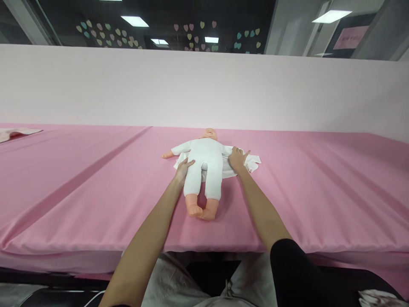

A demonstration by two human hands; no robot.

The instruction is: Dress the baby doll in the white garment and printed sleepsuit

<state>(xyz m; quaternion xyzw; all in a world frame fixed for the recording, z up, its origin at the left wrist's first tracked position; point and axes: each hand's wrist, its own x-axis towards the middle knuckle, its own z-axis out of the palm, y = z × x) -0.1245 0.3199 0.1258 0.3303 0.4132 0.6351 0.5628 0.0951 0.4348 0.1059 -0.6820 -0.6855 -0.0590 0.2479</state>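
Note:
A baby doll (207,154) with a white cloth body lies on its back, its head at the far end and its bare feet towards me. Spread beneath it is a white cloth garment (253,162), showing on both sides of the torso. My left hand (182,169) grips the doll's hip, thumb on top and the other fingers mostly hidden at its side. Around the doll's arm on the right, near its hand, my right hand (237,159) is closed with curled fingers. The doll's other arm stretches out to the left, untouched.
A pink sheet (96,183) with creases covers the table, whose front edge is just before my lap. Behind it stands a low white partition (204,89). At the far left lies a pale folded cloth (17,133). Dark glass with heart stickers rises beyond.

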